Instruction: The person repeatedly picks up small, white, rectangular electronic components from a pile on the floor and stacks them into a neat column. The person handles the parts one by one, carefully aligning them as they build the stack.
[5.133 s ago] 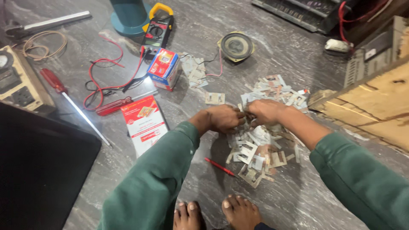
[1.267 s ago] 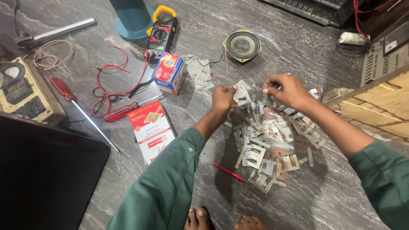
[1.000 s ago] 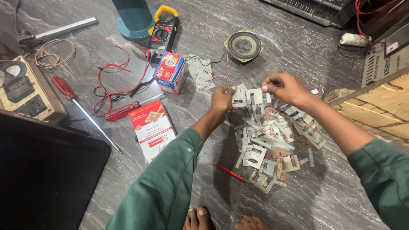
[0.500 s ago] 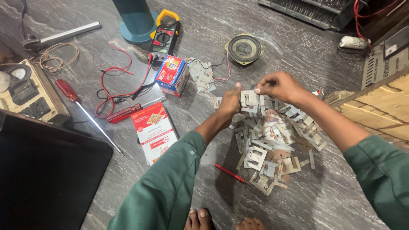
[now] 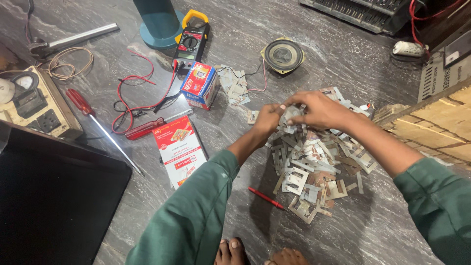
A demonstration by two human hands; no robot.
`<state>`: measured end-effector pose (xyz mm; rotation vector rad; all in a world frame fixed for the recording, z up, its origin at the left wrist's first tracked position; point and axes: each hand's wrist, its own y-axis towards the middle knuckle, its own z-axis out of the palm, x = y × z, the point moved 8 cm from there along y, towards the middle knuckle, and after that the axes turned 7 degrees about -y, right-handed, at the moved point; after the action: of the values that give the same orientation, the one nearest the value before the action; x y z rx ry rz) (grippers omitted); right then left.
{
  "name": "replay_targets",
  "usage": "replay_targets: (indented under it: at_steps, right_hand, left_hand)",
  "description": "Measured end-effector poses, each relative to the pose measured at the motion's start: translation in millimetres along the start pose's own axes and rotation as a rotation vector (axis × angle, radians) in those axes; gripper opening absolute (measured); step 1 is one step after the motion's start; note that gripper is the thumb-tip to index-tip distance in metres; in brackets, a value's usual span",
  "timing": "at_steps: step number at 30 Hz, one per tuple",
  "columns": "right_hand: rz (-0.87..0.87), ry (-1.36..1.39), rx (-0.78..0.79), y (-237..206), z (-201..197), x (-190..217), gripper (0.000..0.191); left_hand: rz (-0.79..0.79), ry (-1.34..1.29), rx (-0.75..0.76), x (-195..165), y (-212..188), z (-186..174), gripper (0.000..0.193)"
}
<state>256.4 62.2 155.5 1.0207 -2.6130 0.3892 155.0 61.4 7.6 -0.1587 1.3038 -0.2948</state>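
- I am looking down and seeing bare toes (image 5: 234, 249) poking in at the bottom edge.
- A small red pen (image 5: 266, 198) is lying on the grey stone floor (image 5: 373, 230), just beside the pile.
- The pile of thin metal plates (image 5: 314, 167) is sitting in front of me, spread out flat on the floor.
- My left hand (image 5: 267, 121) and my right hand (image 5: 319, 109) are meeting right over the far edge of that pile.
- Both hands are pinching one small bunch of plates (image 5: 290, 114) between the fingers, holding it tight together.
- To the left a red and white booklet (image 5: 179, 149) is lying flat, with a red screwdriver (image 5: 100, 128) near it.
- Farther off a little red and blue box (image 5: 198, 84) is standing, with red wires (image 5: 142, 93) curling beside it.
- Farthest away a round speaker (image 5: 283, 55) and a yellow and black meter (image 5: 193, 37) are resting on the floor.
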Motion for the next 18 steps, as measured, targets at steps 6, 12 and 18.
replay_targets:
  at_steps: [6,12,18]
  right_hand:
    - [-0.102,-0.088,0.017,6.6,1.3,27.5,0.059]
    - [-0.048,-0.112,-0.011,13.7,18.3,31.1,0.058]
    - [0.035,-0.166,-0.036,25.8,17.3,30.7,0.061]
  left_hand:
    - [-0.011,-0.061,-0.074,3.5,-6.9,-22.7,0.046]
    - [-0.003,-0.131,-0.148,9.0,-10.5,-51.1,0.044]
    - [-0.057,-0.215,-0.098,4.2,-15.0,-52.0,0.041]
